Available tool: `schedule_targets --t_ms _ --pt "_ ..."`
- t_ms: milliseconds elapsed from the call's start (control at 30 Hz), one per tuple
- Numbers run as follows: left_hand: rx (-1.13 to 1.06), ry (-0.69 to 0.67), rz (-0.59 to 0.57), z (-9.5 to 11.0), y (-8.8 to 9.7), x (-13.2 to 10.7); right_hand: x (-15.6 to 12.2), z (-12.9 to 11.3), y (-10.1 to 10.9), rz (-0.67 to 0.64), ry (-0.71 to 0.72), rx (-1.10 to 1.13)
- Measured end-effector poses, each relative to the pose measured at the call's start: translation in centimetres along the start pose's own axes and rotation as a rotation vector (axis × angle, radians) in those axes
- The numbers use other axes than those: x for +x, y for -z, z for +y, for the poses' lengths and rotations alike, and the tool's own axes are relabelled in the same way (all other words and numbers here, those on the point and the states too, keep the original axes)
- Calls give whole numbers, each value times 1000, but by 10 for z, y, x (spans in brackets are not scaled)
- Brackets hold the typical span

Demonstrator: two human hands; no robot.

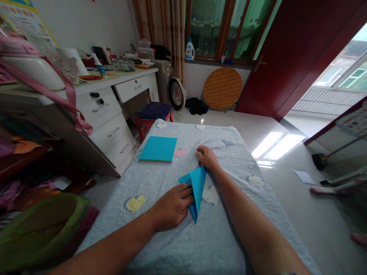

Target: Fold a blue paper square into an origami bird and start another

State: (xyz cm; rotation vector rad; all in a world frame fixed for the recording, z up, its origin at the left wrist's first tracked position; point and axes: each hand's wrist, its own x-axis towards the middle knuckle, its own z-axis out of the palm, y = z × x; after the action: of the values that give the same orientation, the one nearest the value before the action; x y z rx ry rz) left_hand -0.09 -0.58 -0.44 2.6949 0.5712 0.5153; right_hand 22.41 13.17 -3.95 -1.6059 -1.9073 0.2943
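Note:
A folded blue paper [196, 189], long and pointed toward me, lies on a light blue quilted cloth covering a table [177, 244]. My left hand [173, 206] rests on the cloth with curled fingers pressing the paper's left edge. My right hand [207, 157] pins the paper's far end, fingers bent down on it. A stack of blue paper sheets [158, 149] lies flat at the far left of the table, away from both hands.
A white desk with drawers [114, 110] stands left, a red stool [153, 114] beyond the table's far end. A round wooden board [223, 88] leans on the far wall. Another person's feet [321, 190] show at right. Green bag [43, 221] sits lower left.

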Motion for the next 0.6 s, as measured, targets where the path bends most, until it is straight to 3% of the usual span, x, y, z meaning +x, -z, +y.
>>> schedule_targets --t_ms 167,367,600 --pt "11 8 -15 0 2 -5 -6 0 1 -31 18 -26" --pt "32 -19 -38 -4 1 -8 -13 18 22 -52 25 -83" --pt "80 176 -184 22 9 9 -12 35 30 -73 57 -114"
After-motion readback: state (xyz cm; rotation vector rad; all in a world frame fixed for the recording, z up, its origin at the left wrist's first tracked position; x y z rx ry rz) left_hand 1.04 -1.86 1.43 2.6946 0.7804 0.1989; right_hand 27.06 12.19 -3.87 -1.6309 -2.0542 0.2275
